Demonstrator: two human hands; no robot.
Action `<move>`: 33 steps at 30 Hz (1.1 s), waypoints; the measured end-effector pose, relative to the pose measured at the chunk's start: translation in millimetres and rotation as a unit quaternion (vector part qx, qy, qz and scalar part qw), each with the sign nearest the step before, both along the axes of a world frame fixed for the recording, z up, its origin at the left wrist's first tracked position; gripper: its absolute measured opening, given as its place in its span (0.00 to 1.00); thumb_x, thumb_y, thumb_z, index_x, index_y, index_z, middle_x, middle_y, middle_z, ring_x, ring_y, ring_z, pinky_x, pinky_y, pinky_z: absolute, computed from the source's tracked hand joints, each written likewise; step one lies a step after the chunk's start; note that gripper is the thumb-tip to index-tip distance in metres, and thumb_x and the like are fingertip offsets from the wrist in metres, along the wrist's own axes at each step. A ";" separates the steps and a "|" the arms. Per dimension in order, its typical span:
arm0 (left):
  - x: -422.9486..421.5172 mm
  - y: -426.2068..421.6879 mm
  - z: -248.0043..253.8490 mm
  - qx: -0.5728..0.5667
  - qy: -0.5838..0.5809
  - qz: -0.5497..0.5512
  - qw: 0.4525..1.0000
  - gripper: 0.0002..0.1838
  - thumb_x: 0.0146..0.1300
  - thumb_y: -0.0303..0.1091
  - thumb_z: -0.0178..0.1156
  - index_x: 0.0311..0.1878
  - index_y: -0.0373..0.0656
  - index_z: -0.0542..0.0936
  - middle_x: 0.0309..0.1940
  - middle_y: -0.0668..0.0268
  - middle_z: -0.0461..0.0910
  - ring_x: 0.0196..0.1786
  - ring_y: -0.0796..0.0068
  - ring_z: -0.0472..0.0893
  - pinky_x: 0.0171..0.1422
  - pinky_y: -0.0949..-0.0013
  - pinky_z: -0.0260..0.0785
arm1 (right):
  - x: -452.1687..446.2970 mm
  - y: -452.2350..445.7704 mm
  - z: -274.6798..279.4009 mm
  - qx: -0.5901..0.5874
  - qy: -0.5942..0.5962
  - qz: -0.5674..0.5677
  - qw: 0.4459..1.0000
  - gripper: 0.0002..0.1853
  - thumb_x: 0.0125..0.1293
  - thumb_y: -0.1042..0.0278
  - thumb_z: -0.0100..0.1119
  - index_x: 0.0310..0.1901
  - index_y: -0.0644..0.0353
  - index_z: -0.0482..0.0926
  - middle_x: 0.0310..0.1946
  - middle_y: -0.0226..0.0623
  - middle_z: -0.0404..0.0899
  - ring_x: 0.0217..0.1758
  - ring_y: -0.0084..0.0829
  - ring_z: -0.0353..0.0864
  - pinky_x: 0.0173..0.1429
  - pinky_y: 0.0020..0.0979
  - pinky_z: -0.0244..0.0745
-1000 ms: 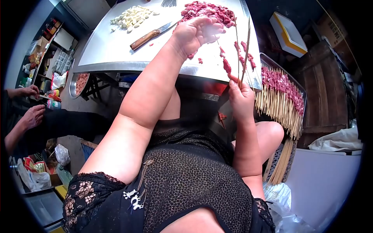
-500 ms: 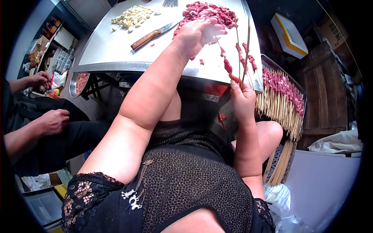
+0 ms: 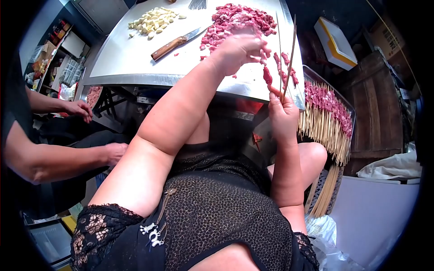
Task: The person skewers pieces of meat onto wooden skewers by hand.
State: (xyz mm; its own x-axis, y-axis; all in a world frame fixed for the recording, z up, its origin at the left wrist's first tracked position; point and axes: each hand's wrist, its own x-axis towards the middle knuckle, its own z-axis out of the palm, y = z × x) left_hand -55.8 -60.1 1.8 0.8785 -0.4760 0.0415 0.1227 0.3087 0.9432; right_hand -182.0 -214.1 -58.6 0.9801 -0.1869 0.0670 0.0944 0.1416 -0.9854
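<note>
From afar I see the right grip point(image 3: 284, 116) clasping skewers point(image 3: 289, 58), one threaded with meat point(image 3: 267, 77), by the bench's point(image 3: 122, 61) near edge; the left grip point(image 3: 242, 50) blurs near that meat; I cannot tell whether it pinches.

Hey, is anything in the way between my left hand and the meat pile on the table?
Nothing visible stands between them: your left hand overlaps the near edge of the meat pile in this view, and the knife lies off to the left.
</note>
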 end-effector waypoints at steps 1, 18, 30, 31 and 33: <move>-2.8 -5.5 -1.3 0.019 0.048 0.001 0.999 0.14 0.67 0.33 0.52 0.50 0.32 0.74 0.43 0.55 0.80 0.45 0.69 0.81 0.49 0.69 0.76 | -1.0 0.2 3.7 0.033 0.013 0.009 0.999 0.11 0.67 0.73 0.53 0.49 0.63 0.78 0.23 0.16 0.67 0.22 0.08 0.59 0.25 0.12 0.52; 45.9 -14.2 -16.4 0.689 -0.308 0.114 0.646 0.14 0.56 0.40 0.61 0.40 0.41 0.83 0.32 0.57 0.82 0.39 0.62 0.82 0.48 0.63 0.72 | 0.4 -18.5 -9.9 0.092 -0.007 -0.012 0.996 0.12 0.68 0.74 0.51 0.51 0.66 0.75 0.23 0.18 0.65 0.22 0.09 0.59 0.25 0.13 0.53; 26.0 22.5 2.7 -0.029 0.036 0.107 0.993 0.10 0.65 0.25 0.50 0.46 0.32 0.75 0.41 0.50 0.80 0.45 0.61 0.82 0.49 0.67 0.79 | -2.9 -1.2 -16.0 0.027 0.040 0.030 0.998 0.11 0.67 0.72 0.53 0.49 0.64 0.78 0.23 0.15 0.68 0.22 0.07 0.58 0.26 0.13 0.54; 22.4 19.3 3.6 -0.061 0.048 0.101 0.992 0.10 0.66 0.24 0.47 0.47 0.32 0.74 0.42 0.48 0.79 0.48 0.57 0.81 0.52 0.62 0.78 | -3.6 -2.0 -17.8 0.027 0.042 0.033 0.998 0.11 0.67 0.72 0.53 0.49 0.64 0.78 0.24 0.16 0.70 0.24 0.08 0.59 0.28 0.13 0.55; 15.7 18.5 8.2 -0.093 0.076 0.083 0.989 0.10 0.66 0.25 0.47 0.48 0.32 0.73 0.42 0.48 0.79 0.48 0.57 0.81 0.53 0.62 0.77 | -4.4 -2.4 -19.7 0.026 0.042 0.034 0.998 0.12 0.67 0.72 0.53 0.49 0.64 0.78 0.26 0.17 0.71 0.25 0.08 0.61 0.29 0.13 0.57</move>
State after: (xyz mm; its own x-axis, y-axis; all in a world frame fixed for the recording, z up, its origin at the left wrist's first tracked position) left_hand -40.1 -41.7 10.0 0.9465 -0.3219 -0.0228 0.1914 0.5031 0.8428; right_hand -186.4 -216.5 -78.3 0.9924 -0.1210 -0.0245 -0.0003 0.1958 -0.9806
